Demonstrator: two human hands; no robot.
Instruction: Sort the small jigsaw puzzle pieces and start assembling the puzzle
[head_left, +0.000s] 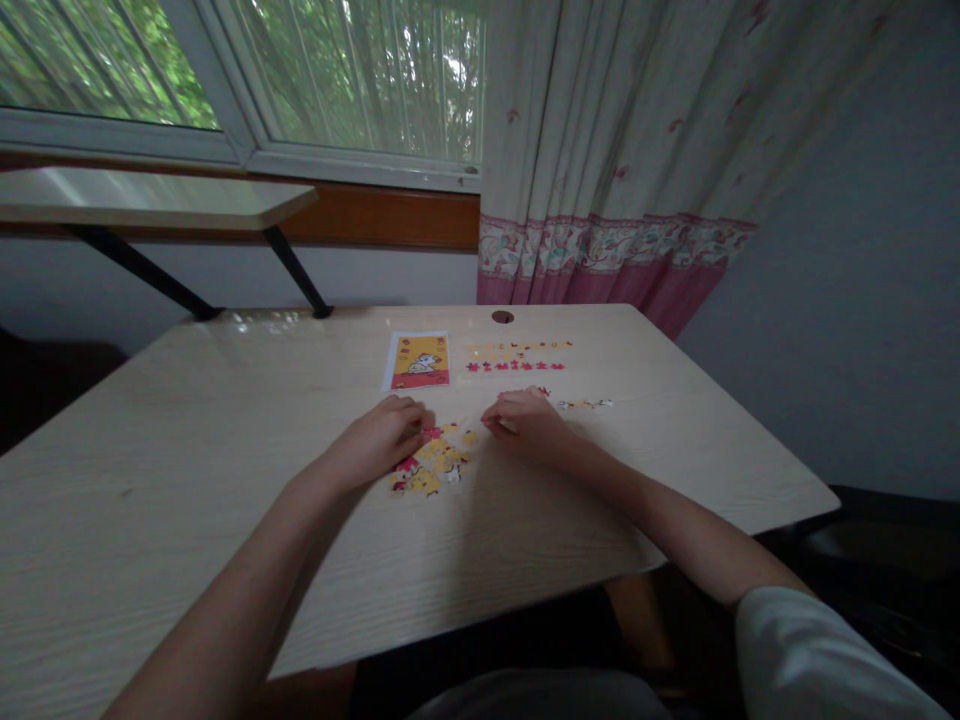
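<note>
A loose pile of yellow, pink and white jigsaw puzzle pieces [439,462] lies on the desk in front of me. At the pile's upper left edge is my left hand [386,435], its fingers curled and closed around a pink puzzle piece [432,433] at the fingertips. To the right of the pile, my right hand [529,422] hovers low over the desk with thumb and fingers drawn together; whatever they hold, if anything, is too small to make out. Beyond it run sorted rows of yellow pieces and pink pieces [515,367]. Several white and yellow pieces [586,404] form a short row farther right.
A printed picture card [418,360] with a white animal on yellow and red lies beyond the pile. The pale wooden desk [225,420] has a cable hole [502,317] near its back edge. A raised shelf [157,198] stands at the back left; a curtain [600,150] hangs behind.
</note>
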